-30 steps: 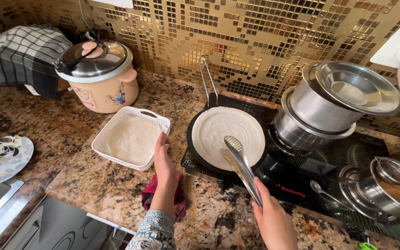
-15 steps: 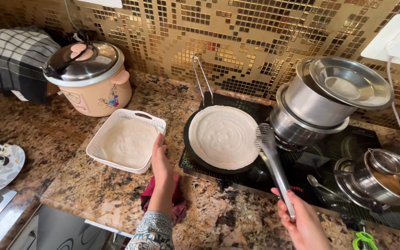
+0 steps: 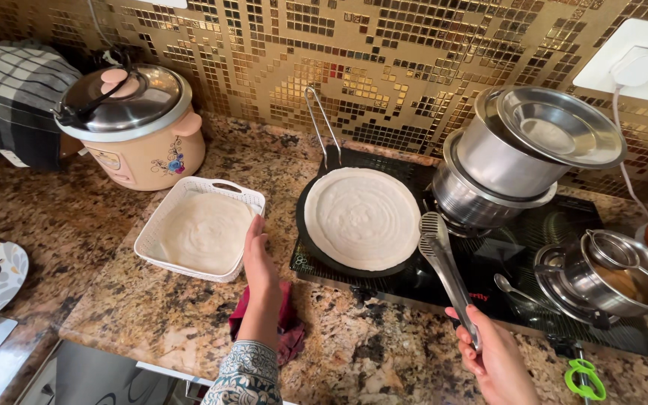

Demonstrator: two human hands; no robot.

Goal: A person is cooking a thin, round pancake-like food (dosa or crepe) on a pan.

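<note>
Right hand: the right hand (image 3: pixel 498 360) is clenched around the handle end of the metal tongs (image 3: pixel 448 274), low at the right edge of the counter.
Tongs, long axis: they run from the hand up and to the left; the flat tips hang over the black cooktop (image 3: pixel 519 247), just beside the right rim of the pan (image 3: pixel 305 247).
Flatbread: the round white flatbread (image 3: pixel 361 217) lies flat in the pan, up and left of the tong tips, close but apart from them.
Left hand: the left hand (image 3: pixel 258 262) is open, fingers straight, its edge against the near right corner of the white tray (image 3: pixel 245 196); it holds nothing.
Tray: a second flatbread (image 3: pixel 204 232) lies in it, left of the pan.
Nearer hand: the tongs are nearer the pan's flatbread; the left hand is nearer the tray.
Under the left wrist: a red cloth (image 3: pixel 288 330) on the granite counter (image 3: pixel 151 315).
</note>
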